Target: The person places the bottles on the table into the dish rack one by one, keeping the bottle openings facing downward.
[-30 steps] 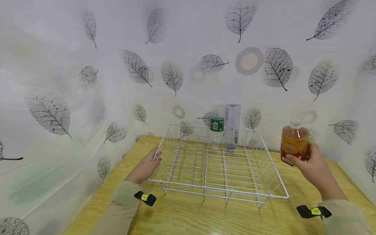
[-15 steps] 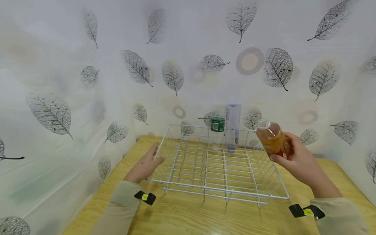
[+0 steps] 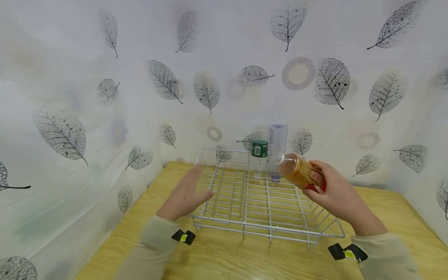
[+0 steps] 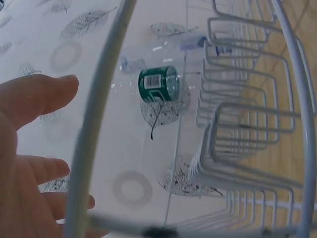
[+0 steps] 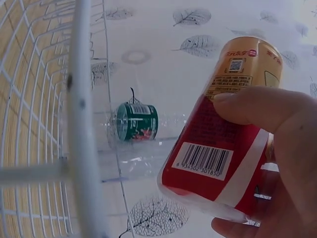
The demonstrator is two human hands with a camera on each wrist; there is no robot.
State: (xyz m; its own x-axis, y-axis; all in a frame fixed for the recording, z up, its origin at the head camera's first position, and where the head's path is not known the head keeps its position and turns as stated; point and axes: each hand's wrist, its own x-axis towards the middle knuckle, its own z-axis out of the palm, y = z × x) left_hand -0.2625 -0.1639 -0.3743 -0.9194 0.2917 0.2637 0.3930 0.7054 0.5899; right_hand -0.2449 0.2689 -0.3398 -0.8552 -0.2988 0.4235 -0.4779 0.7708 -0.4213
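Observation:
My right hand [image 3: 332, 194] grips a plastic bottle [image 3: 301, 173] with an orange and red label, its thumb pressed on the label in the right wrist view. The bottle tilts, its clear neck pointing left over the right part of a white wire dish rack [image 3: 259, 223]. By the rack's left side, my left hand [image 3: 185, 194] has its fingers extended and holds nothing; I cannot tell whether it touches the wire. At the rack's back stand a clear bottle with a green label [image 3: 260, 148] and a pale bluish clear bottle [image 3: 278, 136], both upside down.
The rack stands on a wood-grain table [image 3: 224, 256]. Behind and to the left hangs a whitish sheet [image 3: 224, 46] printed with dark leaves. Upright wire dividers [image 4: 247, 111] line the rack's left part.
My right hand has carried the orange and red bottle left over the rack and tipped it from upright. My left hand has let go of the rack's left rim and moved slightly right.

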